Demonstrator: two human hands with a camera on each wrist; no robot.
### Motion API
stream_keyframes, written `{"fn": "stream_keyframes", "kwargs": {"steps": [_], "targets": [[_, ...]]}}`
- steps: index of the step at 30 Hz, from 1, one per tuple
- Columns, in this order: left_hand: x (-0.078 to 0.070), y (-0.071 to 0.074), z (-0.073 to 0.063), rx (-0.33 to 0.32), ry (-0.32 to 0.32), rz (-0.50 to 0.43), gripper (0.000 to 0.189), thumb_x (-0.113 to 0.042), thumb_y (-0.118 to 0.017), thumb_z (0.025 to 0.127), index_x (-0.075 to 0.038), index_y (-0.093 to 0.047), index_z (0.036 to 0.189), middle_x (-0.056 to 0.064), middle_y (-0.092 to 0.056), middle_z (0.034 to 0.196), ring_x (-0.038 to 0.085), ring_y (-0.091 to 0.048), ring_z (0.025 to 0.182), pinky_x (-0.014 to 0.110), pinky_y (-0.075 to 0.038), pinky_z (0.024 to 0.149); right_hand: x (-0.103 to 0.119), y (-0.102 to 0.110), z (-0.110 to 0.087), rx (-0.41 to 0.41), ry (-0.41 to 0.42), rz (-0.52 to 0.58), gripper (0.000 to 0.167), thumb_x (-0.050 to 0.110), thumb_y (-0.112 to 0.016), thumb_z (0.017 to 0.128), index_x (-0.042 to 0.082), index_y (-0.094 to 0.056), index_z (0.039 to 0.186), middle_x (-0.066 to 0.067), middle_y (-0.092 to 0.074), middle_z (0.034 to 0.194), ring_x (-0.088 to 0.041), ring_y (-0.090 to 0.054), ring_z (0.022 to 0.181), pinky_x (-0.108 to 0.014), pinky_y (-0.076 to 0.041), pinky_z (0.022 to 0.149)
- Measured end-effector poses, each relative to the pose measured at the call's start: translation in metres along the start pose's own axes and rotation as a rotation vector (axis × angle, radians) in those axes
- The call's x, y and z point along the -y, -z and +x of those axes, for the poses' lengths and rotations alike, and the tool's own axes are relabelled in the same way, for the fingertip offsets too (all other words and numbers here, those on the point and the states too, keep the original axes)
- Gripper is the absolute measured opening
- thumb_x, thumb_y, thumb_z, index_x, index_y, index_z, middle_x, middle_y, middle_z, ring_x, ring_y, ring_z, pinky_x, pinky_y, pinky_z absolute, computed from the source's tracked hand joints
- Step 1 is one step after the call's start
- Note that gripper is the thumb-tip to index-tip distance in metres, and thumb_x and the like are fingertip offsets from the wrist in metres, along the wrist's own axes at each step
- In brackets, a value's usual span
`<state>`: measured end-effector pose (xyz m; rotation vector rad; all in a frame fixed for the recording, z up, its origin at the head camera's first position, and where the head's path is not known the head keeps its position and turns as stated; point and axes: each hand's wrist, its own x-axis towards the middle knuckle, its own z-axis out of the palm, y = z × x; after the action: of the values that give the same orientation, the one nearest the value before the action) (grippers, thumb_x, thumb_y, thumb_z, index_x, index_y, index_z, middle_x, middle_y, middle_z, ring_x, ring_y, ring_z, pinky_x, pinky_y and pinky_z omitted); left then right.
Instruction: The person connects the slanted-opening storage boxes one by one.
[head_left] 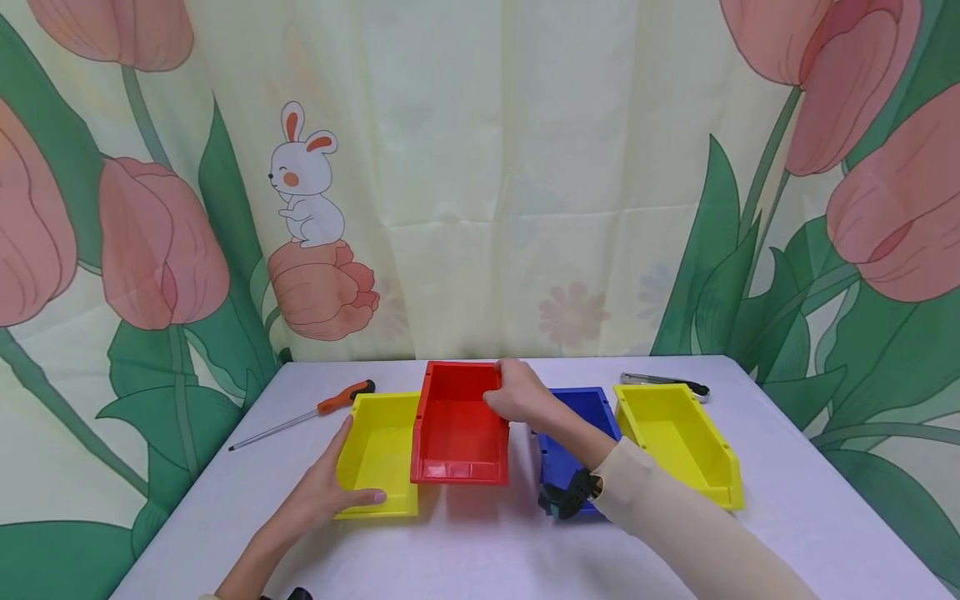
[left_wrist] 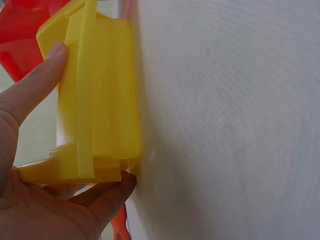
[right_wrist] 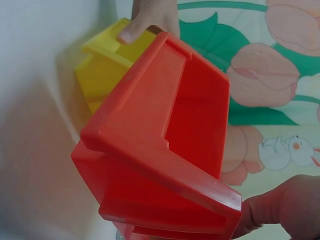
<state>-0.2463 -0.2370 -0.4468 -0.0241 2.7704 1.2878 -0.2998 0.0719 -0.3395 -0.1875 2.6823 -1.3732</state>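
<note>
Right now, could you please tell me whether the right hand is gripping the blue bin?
No, the right hand grips the red bin by its edge in the head view.

The held bin [head_left: 461, 425] is plain red, the cream curtain [head_left: 510, 167] tulip-patterned.

The right arm wears a plain, beige fabric sleeve [head_left: 675, 521], with a curved black wrist-worn device [head_left: 564, 498] at its edge. On the left, a beige cuff sliver [head_left: 208, 597] and a rounded black piece [head_left: 300, 594] show.
</note>
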Motion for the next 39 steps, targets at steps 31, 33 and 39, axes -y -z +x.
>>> {"fn": "stream_keyframes", "kwargs": {"steps": [31, 33, 39], "targets": [[-0.0005, 0.0005, 0.0055, 0.01, -0.019, 0.006, 0.144, -0.051, -0.098, 0.068, -0.03, -0.001, 0.172, 0.014, -0.028, 0.174, 0.039, -0.047, 0.141, 0.055, -0.056, 0.111, -0.0024, -0.0007, 0.0013, -0.009, 0.011, -0.037, 0.066, 0.003, -0.066, 0.095, -0.006, -0.043, 0.156, -0.025, -0.059, 0.146, -0.038, -0.064, 0.123, -0.042, -0.068, 0.081], [0.0001, 0.0008, 0.0048, 0.011, -0.019, 0.007, 0.144, -0.051, -0.098, 0.067, -0.028, -0.001, 0.172, 0.015, -0.029, 0.173, 0.038, -0.048, 0.139, 0.053, -0.058, 0.109, -0.0038, -0.0011, 0.0008, -0.013, 0.018, -0.036, 0.064, 0.002, -0.065, 0.094, -0.007, -0.044, 0.154, -0.025, -0.06, 0.145, -0.038, -0.065, 0.121, -0.041, -0.068, 0.079], [-0.0001, 0.0022, 0.0036, 0.009, 0.0, 0.023, 0.146, -0.052, -0.098, 0.067, -0.025, 0.0, 0.172, 0.016, -0.03, 0.173, 0.037, -0.049, 0.137, 0.052, -0.059, 0.108, -0.0058, -0.0014, 0.0003, -0.012, 0.027, -0.034, 0.062, 0.002, -0.064, 0.094, -0.008, -0.045, 0.152, -0.025, -0.061, 0.143, -0.037, -0.066, 0.12, -0.042, -0.068, 0.082]]}}
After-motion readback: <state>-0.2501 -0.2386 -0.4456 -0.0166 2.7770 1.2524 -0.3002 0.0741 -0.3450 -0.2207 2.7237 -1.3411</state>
